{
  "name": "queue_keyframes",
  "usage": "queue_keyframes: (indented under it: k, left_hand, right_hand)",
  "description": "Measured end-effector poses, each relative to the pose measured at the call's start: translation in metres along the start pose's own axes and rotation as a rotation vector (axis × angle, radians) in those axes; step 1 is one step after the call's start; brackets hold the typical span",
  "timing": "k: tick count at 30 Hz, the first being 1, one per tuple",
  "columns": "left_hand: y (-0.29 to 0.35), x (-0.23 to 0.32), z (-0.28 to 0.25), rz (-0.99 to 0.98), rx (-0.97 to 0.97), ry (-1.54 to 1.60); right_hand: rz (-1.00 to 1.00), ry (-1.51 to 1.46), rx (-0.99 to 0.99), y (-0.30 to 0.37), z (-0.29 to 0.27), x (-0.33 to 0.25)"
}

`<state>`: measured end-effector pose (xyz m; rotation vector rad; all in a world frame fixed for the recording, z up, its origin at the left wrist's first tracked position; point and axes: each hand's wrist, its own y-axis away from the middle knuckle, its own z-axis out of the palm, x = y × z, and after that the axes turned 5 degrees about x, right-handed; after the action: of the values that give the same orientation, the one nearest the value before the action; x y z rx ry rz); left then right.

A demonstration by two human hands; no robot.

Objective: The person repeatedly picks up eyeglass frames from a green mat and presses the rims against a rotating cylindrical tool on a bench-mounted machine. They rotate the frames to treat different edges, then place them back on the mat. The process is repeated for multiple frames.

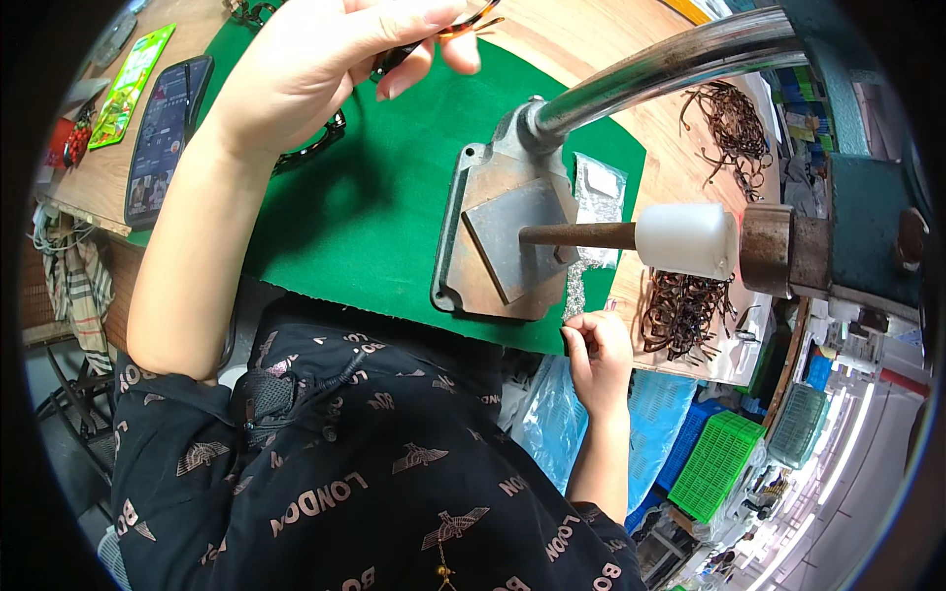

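Note:
My left hand (365, 44) is raised over the far left of the green mat (384, 187), its fingers closed around a tortoiseshell eyeglass frame (473, 25). Part of that frame is hidden by the fingers and cut by the picture's top edge. Below the wrist, another dark eyeglass frame (315, 143) shows partly behind my forearm. At the mat's near right edge, my right hand (601, 357) has thumb and forefinger pinched together beside a strip of tiny silvery metal parts (576, 294). Whatever sits between those fingertips is too small to make out.
A bench press with a metal base (458, 251), a square plate (507, 236) and a slanting pole (670, 69) stands between my hands. Its white cylinder (680, 239) points right. Tortoiseshell temples lie in a far pile (729, 128) and near pile (680, 315). A phone (163, 143) lies left.

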<state>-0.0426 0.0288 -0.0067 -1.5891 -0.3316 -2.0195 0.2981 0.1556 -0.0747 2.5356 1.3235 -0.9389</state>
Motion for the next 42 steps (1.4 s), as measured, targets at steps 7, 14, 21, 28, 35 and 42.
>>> queue_keyframes:
  k: [7,14,21,28,35,42]
  left_hand:
    - [0.030,0.016,0.020,0.098,0.028,0.202]
    - [0.059,-0.002,0.050,0.209,-0.047,0.264]
    - [0.098,-0.030,0.078,0.084,-0.297,0.055]
    - [0.101,-0.034,0.080,0.345,-0.207,-0.140]
    - [0.103,-0.025,0.079,0.270,-0.191,-0.199]
    - [0.100,-0.021,0.079,0.202,-0.228,-0.153]
  right_hand:
    - [-0.081,0.127,-0.077,-0.009,-0.006,-0.012]
    - [0.145,-0.040,-0.135,-0.008,-0.020,-0.022]
    - [-0.039,-0.905,0.013,-0.023,-0.008,-0.095]
    - [-0.272,-0.682,0.023,-0.041,0.000,-0.111]
    - [-0.295,-0.579,0.024,-0.042,-0.003,-0.115]
    - [-0.225,-0.668,-0.019,-0.042,-0.005,-0.115]
